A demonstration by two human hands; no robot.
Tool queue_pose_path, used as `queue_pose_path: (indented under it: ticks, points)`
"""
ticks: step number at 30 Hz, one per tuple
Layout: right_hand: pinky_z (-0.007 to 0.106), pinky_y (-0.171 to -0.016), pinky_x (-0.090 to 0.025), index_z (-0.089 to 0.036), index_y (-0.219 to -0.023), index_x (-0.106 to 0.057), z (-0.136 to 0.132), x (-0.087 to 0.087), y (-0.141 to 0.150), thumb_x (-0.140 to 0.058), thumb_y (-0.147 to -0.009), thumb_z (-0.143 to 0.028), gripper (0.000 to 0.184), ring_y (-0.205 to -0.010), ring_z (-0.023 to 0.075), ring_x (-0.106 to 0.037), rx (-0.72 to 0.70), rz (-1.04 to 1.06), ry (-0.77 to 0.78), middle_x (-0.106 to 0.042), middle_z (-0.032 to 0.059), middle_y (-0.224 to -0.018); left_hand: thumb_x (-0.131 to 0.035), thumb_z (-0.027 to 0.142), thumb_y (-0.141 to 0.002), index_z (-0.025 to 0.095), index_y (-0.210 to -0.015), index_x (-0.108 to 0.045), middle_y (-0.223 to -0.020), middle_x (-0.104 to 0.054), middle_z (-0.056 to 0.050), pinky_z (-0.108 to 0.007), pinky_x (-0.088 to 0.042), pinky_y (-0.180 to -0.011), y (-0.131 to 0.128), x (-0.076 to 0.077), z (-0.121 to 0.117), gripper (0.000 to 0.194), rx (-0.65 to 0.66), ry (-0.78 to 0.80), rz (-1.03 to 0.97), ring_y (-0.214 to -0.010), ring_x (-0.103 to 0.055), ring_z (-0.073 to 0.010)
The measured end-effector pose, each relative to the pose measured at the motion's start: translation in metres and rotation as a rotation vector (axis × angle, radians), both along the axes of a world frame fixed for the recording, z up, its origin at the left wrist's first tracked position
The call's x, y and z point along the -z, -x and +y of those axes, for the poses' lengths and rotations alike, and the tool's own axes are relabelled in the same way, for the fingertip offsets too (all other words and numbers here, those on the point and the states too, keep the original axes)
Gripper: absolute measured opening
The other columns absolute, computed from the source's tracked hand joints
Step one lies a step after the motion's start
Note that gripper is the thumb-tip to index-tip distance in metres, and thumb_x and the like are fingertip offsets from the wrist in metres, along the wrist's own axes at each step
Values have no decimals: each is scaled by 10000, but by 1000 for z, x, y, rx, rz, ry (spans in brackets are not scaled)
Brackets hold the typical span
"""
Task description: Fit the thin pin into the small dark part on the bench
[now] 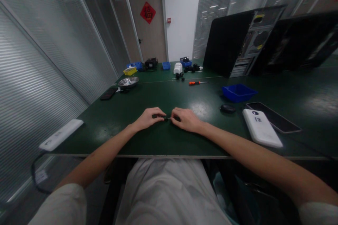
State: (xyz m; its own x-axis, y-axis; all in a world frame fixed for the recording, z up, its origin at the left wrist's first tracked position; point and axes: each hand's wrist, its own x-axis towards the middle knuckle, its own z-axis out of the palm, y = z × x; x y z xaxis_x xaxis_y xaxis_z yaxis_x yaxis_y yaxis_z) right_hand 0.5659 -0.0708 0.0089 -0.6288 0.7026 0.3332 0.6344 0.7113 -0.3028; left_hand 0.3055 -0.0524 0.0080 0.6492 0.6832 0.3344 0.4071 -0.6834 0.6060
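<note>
My left hand [151, 117] and my right hand [185, 119] rest side by side on the dark green table [163, 137], a little in from its near edge. Both have their fingers curled. Between them they pinch a small dark object [166, 117], too small and dim to name. The left hand's fingers cover a short black piece; the right hand's fingers close on the other end.
To the right lie a white device [261, 127], a dark phone [274, 117], a black mouse-like lump [227, 108] and a blue bin [238, 92]. An orange-handled screwdriver [196, 83], a metal bowl [128, 82], small bins and a computer case [245, 42] stand further back. A white power strip [61, 134] lies left.
</note>
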Motion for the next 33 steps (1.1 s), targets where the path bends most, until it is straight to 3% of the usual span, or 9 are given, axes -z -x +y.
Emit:
queue_pose_path:
  ticks: [15, 21, 33]
  points:
    - [263, -710, -382, -201, -987, -601, 0, -1, 0, -535, -990, -295, 115, -813, 154, -579, -44, 147, 2, -640, 32, -949, -705, 335, -915, 157, -1052, -789, -1061, -707, -104, -313, -524, -838, -4, 0, -2, 241, -50, 115, -145, -941, -668, -202]
    - [261, -685, -351, -211, -1005, -624, -3, -1, 2, -562, -977, -306, 117, -795, 150, -578, -64, 21, 5, -648, 29, -983, -736, 325, -891, 173, -1000, -810, -995, -715, -93, -311, -507, -837, -8, 2, -4, 202, -22, 19, -53, -897, -660, -197]
    - [258, -669, -342, -208, -1047, -557, -2, 6, 4, -502, -1018, -315, 123, -787, 147, -568, -86, 11, -36, -623, 32, -993, -735, 355, -891, 190, -1002, -823, -1018, -733, -93, -325, -530, -873, -13, 9, -5, 217, -60, 77, -113, -936, -691, -214]
